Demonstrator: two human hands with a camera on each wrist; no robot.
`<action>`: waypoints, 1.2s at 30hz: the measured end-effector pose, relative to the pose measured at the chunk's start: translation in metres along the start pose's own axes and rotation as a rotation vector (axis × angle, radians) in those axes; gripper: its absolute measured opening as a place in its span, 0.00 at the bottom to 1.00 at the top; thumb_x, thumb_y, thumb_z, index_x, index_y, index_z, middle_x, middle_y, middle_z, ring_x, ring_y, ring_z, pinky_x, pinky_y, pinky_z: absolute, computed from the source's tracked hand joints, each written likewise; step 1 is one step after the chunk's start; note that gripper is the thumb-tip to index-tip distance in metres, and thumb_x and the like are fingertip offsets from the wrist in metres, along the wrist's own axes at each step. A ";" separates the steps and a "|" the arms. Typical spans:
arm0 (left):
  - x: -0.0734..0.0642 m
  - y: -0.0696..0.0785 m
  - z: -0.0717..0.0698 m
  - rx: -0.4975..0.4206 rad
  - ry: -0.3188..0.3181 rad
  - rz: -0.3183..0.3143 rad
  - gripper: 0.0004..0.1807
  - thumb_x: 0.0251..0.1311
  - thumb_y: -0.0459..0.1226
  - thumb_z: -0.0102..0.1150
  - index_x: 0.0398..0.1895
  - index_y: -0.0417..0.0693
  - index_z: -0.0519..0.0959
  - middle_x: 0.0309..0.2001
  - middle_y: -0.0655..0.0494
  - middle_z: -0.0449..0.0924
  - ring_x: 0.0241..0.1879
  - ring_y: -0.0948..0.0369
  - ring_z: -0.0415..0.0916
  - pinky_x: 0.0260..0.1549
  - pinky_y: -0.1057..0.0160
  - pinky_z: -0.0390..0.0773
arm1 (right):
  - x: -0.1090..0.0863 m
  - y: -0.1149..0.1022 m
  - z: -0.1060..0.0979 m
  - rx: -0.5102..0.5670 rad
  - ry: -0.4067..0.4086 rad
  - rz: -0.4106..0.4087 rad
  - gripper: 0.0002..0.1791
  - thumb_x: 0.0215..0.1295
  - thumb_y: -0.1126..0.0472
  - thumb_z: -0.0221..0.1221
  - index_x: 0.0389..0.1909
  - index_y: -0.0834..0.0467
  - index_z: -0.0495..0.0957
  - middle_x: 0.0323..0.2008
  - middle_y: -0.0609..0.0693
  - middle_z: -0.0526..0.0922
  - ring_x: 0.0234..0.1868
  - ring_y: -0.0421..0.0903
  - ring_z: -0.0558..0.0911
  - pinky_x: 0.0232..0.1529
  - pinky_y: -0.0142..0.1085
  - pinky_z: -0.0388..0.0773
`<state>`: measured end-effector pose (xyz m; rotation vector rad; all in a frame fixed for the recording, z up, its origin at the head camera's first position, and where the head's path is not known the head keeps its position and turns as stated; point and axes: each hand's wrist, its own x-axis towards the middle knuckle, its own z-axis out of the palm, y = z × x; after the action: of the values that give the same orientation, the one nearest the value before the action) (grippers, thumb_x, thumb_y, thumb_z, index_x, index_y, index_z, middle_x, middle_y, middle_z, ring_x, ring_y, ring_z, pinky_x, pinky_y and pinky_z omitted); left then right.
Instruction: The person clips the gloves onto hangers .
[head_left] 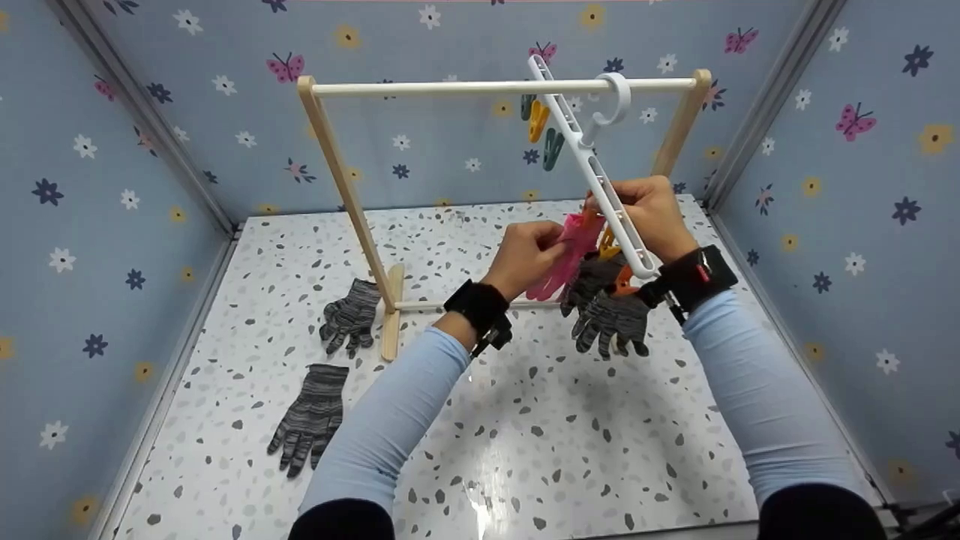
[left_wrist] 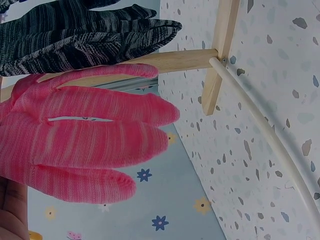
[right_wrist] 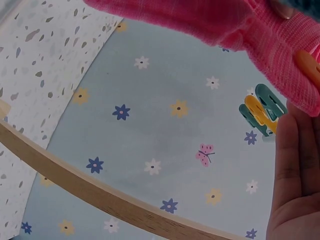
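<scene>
A pink knit glove [head_left: 571, 251] hangs fingers down beneath a white clip hanger [head_left: 596, 169]. My left hand [head_left: 523, 256] pinches its edge from the left; in the left wrist view the pink fingers [left_wrist: 105, 142] spread across. My right hand [head_left: 656, 214] reaches behind the hanger bar and pinches an orange clothespin [head_left: 591, 216] at the glove's cuff. That orange clothespin [right_wrist: 308, 67] overlaps the pink knit in the right wrist view. Close by, dark grey striped gloves [head_left: 616, 321] hang from the hanger's near end, below yellow and orange clothespins [head_left: 625, 281].
The hanger hooks over the white top rail [head_left: 465, 88] of a wooden rack. Green and yellow clothespins [head_left: 538, 120] dangle from its far end. Two grey striped gloves [head_left: 311, 416] lie on the speckled surface at left. A rack post [head_left: 349, 191] stands left of my hands.
</scene>
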<state>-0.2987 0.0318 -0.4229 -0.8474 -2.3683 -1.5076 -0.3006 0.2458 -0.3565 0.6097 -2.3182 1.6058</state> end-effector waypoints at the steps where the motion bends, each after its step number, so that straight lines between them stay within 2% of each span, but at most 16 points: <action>1: 0.000 0.000 0.000 -0.002 0.000 -0.001 0.06 0.68 0.28 0.67 0.42 0.33 0.89 0.37 0.39 0.92 0.36 0.49 0.88 0.39 0.68 0.82 | 0.000 0.000 0.000 0.007 -0.002 0.001 0.06 0.68 0.69 0.72 0.39 0.70 0.92 0.26 0.37 0.91 0.21 0.29 0.80 0.21 0.23 0.72; 9: 0.000 0.002 0.001 -0.014 0.001 -0.012 0.06 0.69 0.29 0.68 0.42 0.33 0.90 0.38 0.40 0.92 0.36 0.48 0.88 0.40 0.67 0.84 | 0.000 -0.002 -0.002 0.060 -0.040 0.026 0.08 0.67 0.71 0.72 0.42 0.74 0.90 0.27 0.42 0.92 0.24 0.33 0.86 0.22 0.24 0.76; 19: -0.001 0.003 -0.002 -0.021 -0.005 -0.049 0.06 0.69 0.29 0.68 0.43 0.33 0.90 0.39 0.40 0.92 0.38 0.48 0.88 0.42 0.66 0.85 | -0.001 -0.007 -0.004 -0.027 -0.117 0.075 0.10 0.65 0.68 0.73 0.45 0.68 0.91 0.32 0.46 0.94 0.30 0.42 0.91 0.29 0.29 0.84; 26: -0.001 0.004 -0.003 -0.018 -0.011 -0.052 0.07 0.70 0.30 0.69 0.44 0.34 0.90 0.39 0.41 0.92 0.37 0.51 0.87 0.40 0.70 0.81 | -0.002 -0.007 -0.006 -0.061 -0.119 0.058 0.12 0.62 0.65 0.78 0.45 0.66 0.92 0.35 0.51 0.94 0.33 0.39 0.90 0.31 0.28 0.84; 31: -0.002 0.005 -0.003 -0.020 -0.008 -0.052 0.07 0.69 0.29 0.69 0.44 0.34 0.90 0.39 0.41 0.93 0.37 0.50 0.88 0.40 0.70 0.82 | -0.003 -0.008 -0.006 -0.037 -0.114 0.058 0.13 0.62 0.67 0.77 0.45 0.70 0.90 0.36 0.53 0.94 0.35 0.39 0.91 0.34 0.28 0.85; 36: -0.002 0.004 -0.004 -0.007 -0.015 -0.042 0.06 0.69 0.30 0.68 0.43 0.34 0.90 0.38 0.41 0.92 0.37 0.51 0.87 0.39 0.70 0.81 | -0.004 -0.010 -0.007 -0.052 -0.103 0.042 0.12 0.62 0.69 0.77 0.45 0.69 0.91 0.38 0.54 0.94 0.39 0.39 0.92 0.40 0.29 0.86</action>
<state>-0.2952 0.0291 -0.4185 -0.8189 -2.4072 -1.5313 -0.2924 0.2504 -0.3478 0.6507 -2.4535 1.5614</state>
